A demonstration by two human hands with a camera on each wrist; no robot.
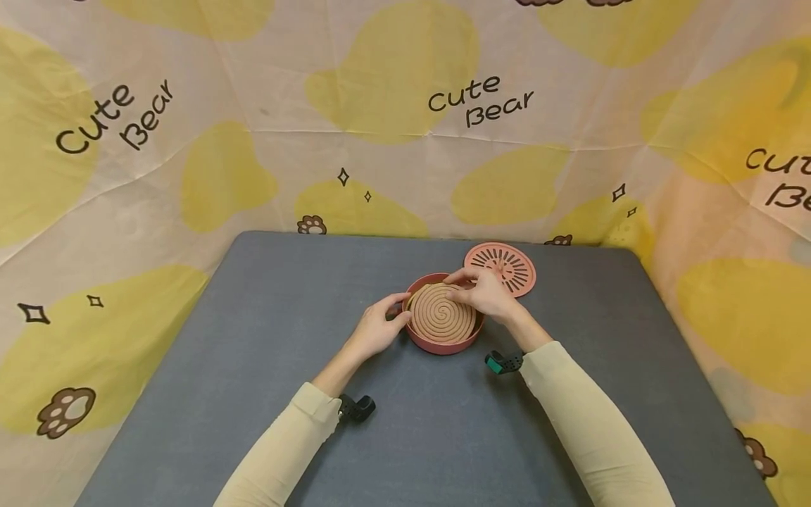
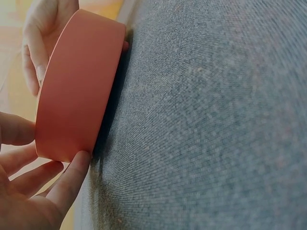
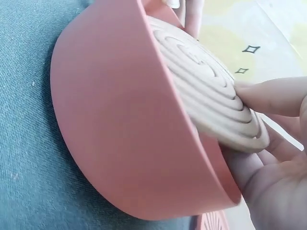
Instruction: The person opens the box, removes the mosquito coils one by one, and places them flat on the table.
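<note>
A round reddish-pink mosquito coil box point(image 1: 441, 348) sits on the table with its top uncovered. Inside it lies a tan spiral mosquito coil point(image 1: 437, 317), tilted, with one edge raised above the rim in the right wrist view. My right hand point(image 1: 491, 296) pinches that raised edge, thumb on the upper face and fingers beneath. On the other side, my left hand point(image 1: 374, 329) grips the box wall point(image 2: 81, 86) with thumb and fingers at the rim and side. The inside bottom of the box is hidden under the coil.
Just behind the box, to the right, a pink slotted round lid point(image 1: 523, 276) lies on the dark grey table point(image 1: 304, 296), partly behind my right hand. A printed cloth point(image 1: 393, 162) hangs around the table's back and sides.
</note>
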